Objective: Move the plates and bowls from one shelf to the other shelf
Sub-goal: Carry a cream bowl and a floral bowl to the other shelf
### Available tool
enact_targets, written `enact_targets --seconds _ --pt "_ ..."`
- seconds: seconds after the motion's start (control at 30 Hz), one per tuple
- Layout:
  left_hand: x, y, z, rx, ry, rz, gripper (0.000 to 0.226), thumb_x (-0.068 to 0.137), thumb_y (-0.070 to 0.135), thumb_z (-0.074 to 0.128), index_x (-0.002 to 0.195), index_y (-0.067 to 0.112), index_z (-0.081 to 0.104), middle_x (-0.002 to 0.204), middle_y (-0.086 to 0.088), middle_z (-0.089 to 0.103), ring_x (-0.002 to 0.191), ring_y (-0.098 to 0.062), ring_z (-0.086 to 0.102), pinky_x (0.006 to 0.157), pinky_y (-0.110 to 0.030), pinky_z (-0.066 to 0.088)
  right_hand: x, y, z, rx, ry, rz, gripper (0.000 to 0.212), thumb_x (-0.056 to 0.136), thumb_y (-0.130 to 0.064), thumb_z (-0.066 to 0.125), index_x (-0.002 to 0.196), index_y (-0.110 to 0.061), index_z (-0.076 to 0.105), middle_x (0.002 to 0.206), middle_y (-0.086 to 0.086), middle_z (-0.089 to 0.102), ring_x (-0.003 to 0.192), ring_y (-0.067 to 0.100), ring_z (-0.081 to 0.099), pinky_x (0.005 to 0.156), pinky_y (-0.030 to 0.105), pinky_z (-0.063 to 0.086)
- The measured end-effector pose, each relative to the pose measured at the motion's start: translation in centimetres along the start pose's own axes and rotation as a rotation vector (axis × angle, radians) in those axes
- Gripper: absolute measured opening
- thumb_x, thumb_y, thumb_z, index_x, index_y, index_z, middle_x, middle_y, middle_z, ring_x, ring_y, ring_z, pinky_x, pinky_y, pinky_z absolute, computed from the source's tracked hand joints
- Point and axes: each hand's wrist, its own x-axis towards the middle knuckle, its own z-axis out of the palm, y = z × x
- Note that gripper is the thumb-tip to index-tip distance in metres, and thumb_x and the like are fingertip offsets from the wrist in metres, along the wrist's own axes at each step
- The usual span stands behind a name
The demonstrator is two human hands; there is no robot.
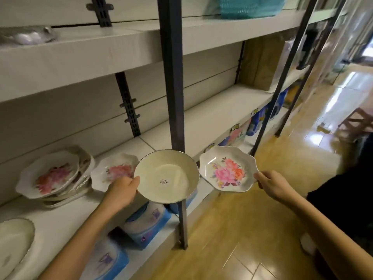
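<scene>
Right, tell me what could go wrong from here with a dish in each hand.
1. The left hand holds the cream bowl and the right hand holds the floral dish, each by one edge, out over the floor; a slip would likely mean a drop.
2. The cream bowl is close to the dark post and could knock against it.
3. The floral plate stack on the shelf looks tilted; a nudge might make it slide.
</scene>
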Motion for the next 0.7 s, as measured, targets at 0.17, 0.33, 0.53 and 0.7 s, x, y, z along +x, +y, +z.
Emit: enact_targets --seconds 0.17,0.33,0.53,0.7 --pt "1.4 5.6 4.5 0.031 -0.042 0.067 0.053 0.096 0.032 0.036 0.045 0.017 0.041 0.045 0.001 0.041 0.048 -0.017 0.041 0.057 -0.030 0.034 4.2 4.6 -4.5 -0.021 0.034 0.023 0.043 0.096 -0.020 0.041 0.055 -0.009 0.051 0.051 0.001 0.048 0.049 0.016 0.042 0.062 0.034 0.039" --pt "3.7 10.4 7.5 -0.028 -0.024 0.028 0.056 0.097 0.031 0.035 0.043 0.013 0.039 0.042 -0.001 0.042 0.044 -0.018 0.041 0.056 -0.029 0.034 8.1 7.2 -7.8 0.012 0.047 0.035 0.045 0.097 -0.021 0.039 0.056 -0.008 0.052 0.051 0.002 0.046 0.048 0.016 0.040 0.059 0.032 0.036" --pt "7.1 15.2 10.3 -0.255 -0.077 -0.071 0.043 0.098 0.024 0.036 0.057 0.010 0.045 0.053 -0.003 0.044 0.041 -0.013 0.038 0.047 -0.025 0.033 13.5 9.1 -10.9 0.018 0.054 0.039 0.044 0.097 -0.022 0.039 0.058 -0.006 0.053 0.052 0.004 0.047 0.049 0.017 0.041 0.059 0.032 0.036" --pt "11.0 17.6 12.4 -0.297 -0.075 -0.120 0.042 0.098 0.025 0.032 0.062 0.009 0.046 0.049 -0.003 0.044 0.037 -0.013 0.037 0.041 -0.022 0.030 19.7 9.2 -11.7 0.026 0.025 -0.007 0.043 0.097 -0.023 0.040 0.058 -0.008 0.052 0.053 0.003 0.047 0.049 0.016 0.041 0.057 0.031 0.036"
